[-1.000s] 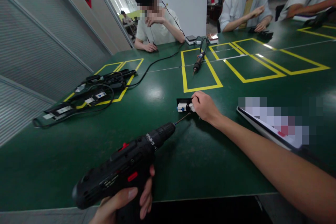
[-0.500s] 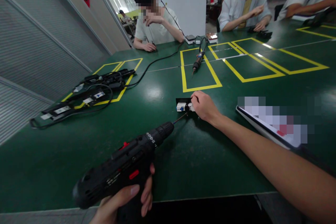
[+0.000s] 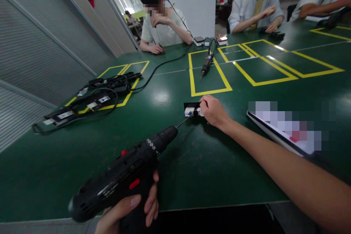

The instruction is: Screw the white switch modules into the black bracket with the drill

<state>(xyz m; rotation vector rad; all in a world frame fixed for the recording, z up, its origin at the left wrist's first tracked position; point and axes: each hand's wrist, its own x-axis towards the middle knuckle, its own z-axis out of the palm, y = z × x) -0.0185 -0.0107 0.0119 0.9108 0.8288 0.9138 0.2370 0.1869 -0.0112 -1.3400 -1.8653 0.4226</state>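
My left hand [image 3: 124, 206] is wrapped round the handle of a black cordless drill [image 3: 117, 173] with red buttons. Its long thin bit [image 3: 183, 121] slants up to the right, and the tip meets or nearly meets a small part [image 3: 188, 111] near the blue spot; actual contact is hard to tell. That part has a black upright plate with white blocks in front. Closed over the part's right end, my right hand [image 3: 215, 111] keeps it on the green table [image 3: 192, 164]; the fingers cover that end.
Black cabled devices [image 3: 109, 93] lie at the left. Beyond the part, a corded screwdriver [image 3: 207, 64] rests in a yellow taped box [image 3: 192, 87]. A tablet-like screen [image 3: 279, 131] is by my right forearm. Several people sit across the table, including one person [image 3: 164, 25] opposite.
The drill in my left hand has shifted slightly left, and its bit tip has moved up and left to the blue spot on the part. My right hand and the part have stayed put.
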